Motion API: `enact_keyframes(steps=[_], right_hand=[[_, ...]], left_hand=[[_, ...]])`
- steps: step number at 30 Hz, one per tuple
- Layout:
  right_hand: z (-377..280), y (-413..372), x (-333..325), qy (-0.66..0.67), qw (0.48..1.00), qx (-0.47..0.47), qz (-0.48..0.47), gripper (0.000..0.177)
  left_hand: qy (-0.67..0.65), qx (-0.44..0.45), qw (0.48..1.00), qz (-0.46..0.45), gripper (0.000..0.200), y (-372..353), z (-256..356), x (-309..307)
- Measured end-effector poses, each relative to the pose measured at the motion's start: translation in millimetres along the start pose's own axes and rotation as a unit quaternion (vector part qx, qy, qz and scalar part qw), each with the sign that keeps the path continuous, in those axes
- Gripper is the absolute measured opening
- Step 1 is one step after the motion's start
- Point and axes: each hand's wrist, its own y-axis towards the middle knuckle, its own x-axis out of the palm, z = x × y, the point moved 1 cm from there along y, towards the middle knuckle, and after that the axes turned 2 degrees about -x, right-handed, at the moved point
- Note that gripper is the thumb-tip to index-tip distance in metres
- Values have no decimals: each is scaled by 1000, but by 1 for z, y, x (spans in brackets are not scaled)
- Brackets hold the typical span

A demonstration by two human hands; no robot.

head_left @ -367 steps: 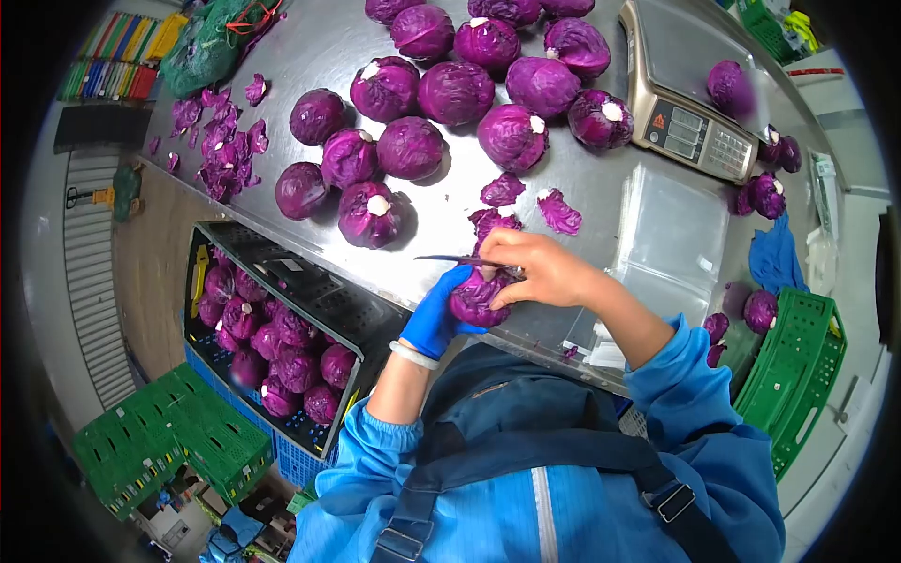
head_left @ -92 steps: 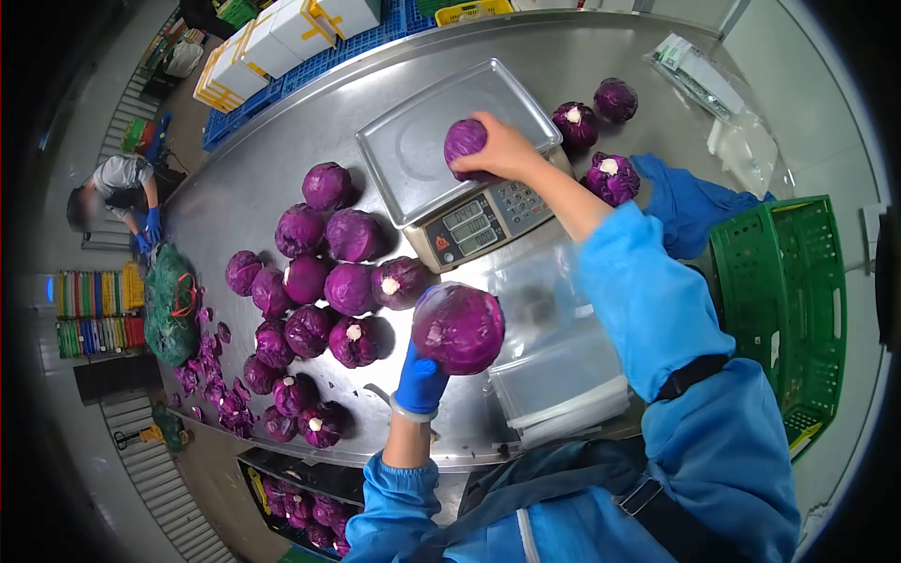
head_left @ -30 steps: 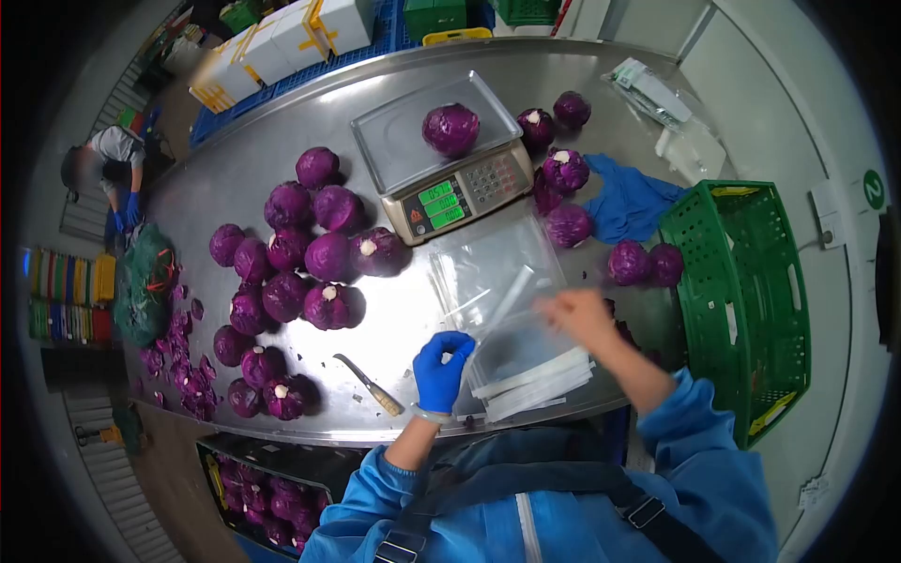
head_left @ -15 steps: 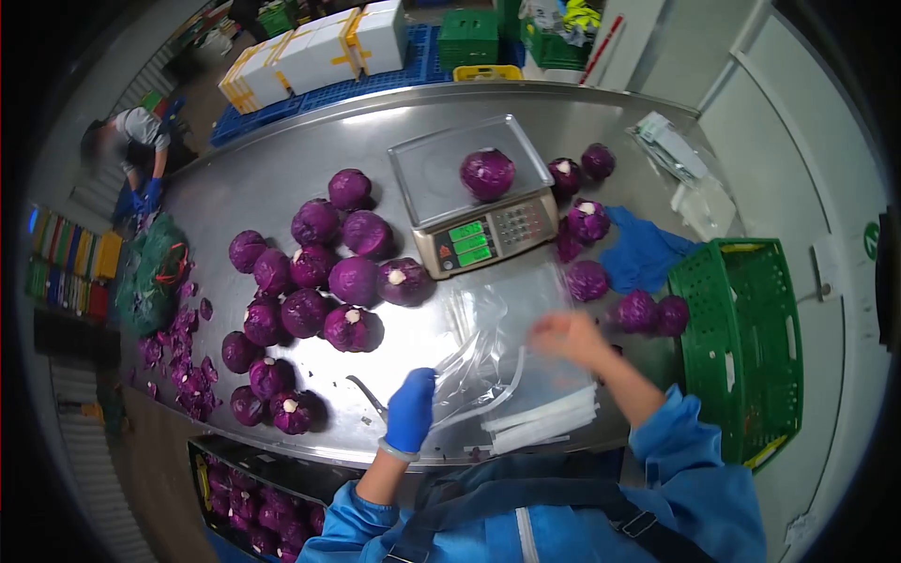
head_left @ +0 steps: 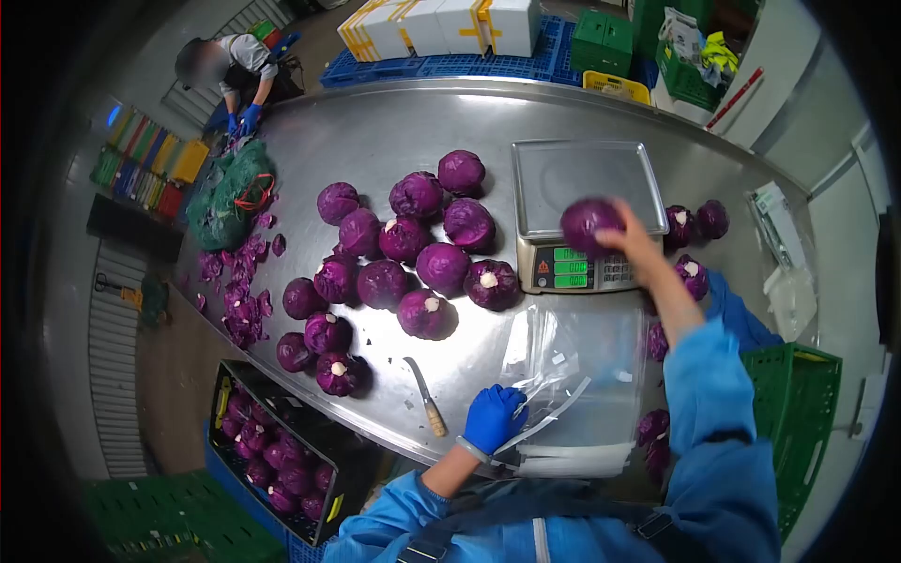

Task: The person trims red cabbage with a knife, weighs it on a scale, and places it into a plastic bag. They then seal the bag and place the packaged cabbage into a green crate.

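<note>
Steel table (head_left: 394,131): right grip (head_left: 627,239) clasps cabbage (head_left: 587,223) above scale (head_left: 577,174); left grip (head_left: 495,418) seemingly pinches bag (head_left: 572,347).

A long stainless-steel table (head_left: 375,141) shines with bright glare and stands on a brown floor (head_left: 174,375). Beyond its far edge, white boxes (head_left: 441,21) sit on blue pallets (head_left: 526,64) beside green crates (head_left: 610,33). A pale wall (head_left: 845,216) closes the right side, and a person (head_left: 239,61) crouches far left.
</note>
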Motion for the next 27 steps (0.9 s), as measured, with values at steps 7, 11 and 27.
enact_keyframes(steps=[7, 11, 27], right_hand=[[90, -236, 136, 483, 845, 199, -118, 93], [100, -276, 154, 243, 962, 111, -48, 94], [79, -289, 199, -515, 843, -124, 96, 22]], left_hand=[[-304, -181, 912, -208, 36, -21, -20, 1], [-484, -151, 857, -94, 69, -54, -10, -8], [-295, 104, 944, -109, 90, -84, 10, -97]])
